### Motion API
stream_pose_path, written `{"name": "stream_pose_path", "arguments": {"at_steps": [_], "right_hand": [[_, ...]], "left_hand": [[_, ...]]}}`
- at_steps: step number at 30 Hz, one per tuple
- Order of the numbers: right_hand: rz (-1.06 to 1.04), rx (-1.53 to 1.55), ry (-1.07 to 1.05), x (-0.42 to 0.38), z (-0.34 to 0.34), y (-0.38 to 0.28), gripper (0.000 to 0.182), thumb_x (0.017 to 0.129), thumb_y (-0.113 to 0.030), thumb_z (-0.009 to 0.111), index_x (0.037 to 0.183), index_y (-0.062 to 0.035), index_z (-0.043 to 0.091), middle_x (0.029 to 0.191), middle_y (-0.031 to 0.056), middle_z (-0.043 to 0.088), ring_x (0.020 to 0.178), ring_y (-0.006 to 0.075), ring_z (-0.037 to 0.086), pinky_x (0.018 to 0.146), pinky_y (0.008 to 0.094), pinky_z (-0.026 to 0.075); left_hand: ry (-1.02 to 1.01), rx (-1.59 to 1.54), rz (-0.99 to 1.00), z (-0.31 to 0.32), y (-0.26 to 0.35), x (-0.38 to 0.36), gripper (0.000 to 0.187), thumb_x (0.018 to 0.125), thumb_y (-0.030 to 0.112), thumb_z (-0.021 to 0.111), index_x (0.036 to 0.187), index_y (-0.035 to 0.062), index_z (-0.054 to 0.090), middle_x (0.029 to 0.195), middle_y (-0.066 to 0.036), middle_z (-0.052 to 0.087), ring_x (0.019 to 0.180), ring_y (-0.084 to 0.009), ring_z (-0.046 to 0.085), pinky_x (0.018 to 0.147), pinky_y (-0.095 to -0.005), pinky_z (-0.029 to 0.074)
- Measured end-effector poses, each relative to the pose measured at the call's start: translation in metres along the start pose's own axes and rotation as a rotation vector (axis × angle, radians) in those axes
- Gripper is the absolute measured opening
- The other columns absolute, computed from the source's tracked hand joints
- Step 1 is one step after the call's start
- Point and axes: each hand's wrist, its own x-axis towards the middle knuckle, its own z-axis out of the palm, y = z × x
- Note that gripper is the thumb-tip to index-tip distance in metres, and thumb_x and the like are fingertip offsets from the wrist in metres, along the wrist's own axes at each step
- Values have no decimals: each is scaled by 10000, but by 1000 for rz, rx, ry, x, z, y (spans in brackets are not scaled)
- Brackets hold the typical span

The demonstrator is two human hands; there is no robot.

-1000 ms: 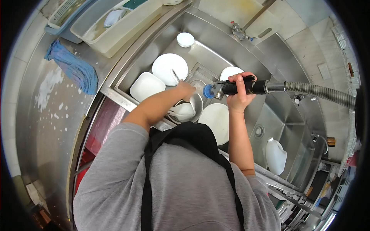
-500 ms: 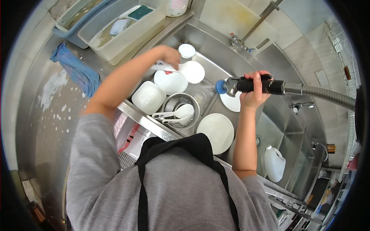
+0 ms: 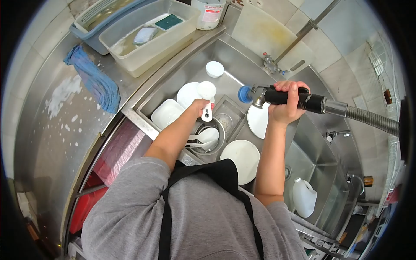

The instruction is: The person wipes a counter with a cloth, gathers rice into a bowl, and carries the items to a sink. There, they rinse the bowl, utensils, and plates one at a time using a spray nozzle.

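My left hand (image 3: 200,108) is closed around a white ladle (image 3: 207,90), its round bowl pointing away from me and its handle end toward me. Under it in the sink are a white plate (image 3: 185,94), a squarish white bowl (image 3: 164,114) and a metal pot (image 3: 222,138) with white ladles (image 3: 208,136) inside. My right hand (image 3: 285,104) grips a black-handled spray nozzle (image 3: 271,96) with a blue head, turned leftward over the sink. No water stream is clearly visible. Below the nozzle lies a white plate (image 3: 257,121), partly hidden by my wrist.
A large white plate (image 3: 241,161) and a small white bowl (image 3: 215,69) also sit in the sink (image 3: 249,56). A blue cloth (image 3: 97,82) and plastic tubs (image 3: 147,67) are on the left counter. A white jug (image 3: 304,199) stands in the right basin.
My left hand has moved toward me and slightly right with the ladle, whose handle now points toward my body. The right hand still holds the nozzle in nearly the same place.
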Motion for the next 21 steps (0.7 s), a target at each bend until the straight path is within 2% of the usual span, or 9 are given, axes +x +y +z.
{"name": "stream_pose_path", "arguments": {"at_steps": [6, 8, 11, 15, 18, 21], "right_hand": [[113, 45, -16, -12, 11, 3, 113, 715, -99, 517, 759, -41, 431, 568, 63, 426, 517, 168, 436, 558, 337, 407], [44, 101, -37, -9, 8, 11, 132, 720, -49, 516, 806, -32, 417, 578, 77, 452, 509, 169, 455, 525, 320, 422], [11, 125, -21, -5, 10, 16, 130, 722, -56, 512, 807, -31, 416, 575, 72, 446, 506, 166, 451, 524, 323, 424], [90, 114, -39, -6, 15, 11, 96, 723, -112, 503, 749, -51, 433, 574, 58, 419, 518, 163, 428, 550, 325, 398], [131, 86, -75, -8, 14, 12, 101, 726, -119, 499, 758, -53, 430, 582, 54, 415, 523, 162, 422, 554, 322, 397], [84, 185, -61, -7, 12, 16, 134, 718, -66, 506, 814, -33, 419, 584, 73, 445, 507, 166, 441, 533, 330, 428]], "left_hand": [[1, -38, 73, -9, 3, 2, 207, 799, 38, 459, 975, -66, 430, 735, -146, 537, 592, -242, 553, 512, -367, 485], [-4, -65, 89, -11, 2, 3, 209, 797, 40, 462, 975, -65, 430, 731, -146, 537, 587, -240, 552, 508, -365, 482], [28, -75, 52, -14, 1, 3, 201, 796, 40, 464, 968, -60, 433, 727, -144, 538, 580, -241, 549, 501, -360, 476], [51, -63, 68, -18, 2, 3, 178, 801, 38, 462, 938, -73, 436, 787, -142, 546, 626, -231, 565, 551, -334, 501], [37, -52, 109, -17, 3, -6, 188, 802, 40, 460, 961, -55, 424, 805, -141, 549, 641, -223, 565, 554, -327, 499], [-14, -39, 124, -15, 5, -15, 207, 806, 52, 455, 993, -24, 408, 820, -138, 556, 659, -210, 563, 557, -315, 496]]}}
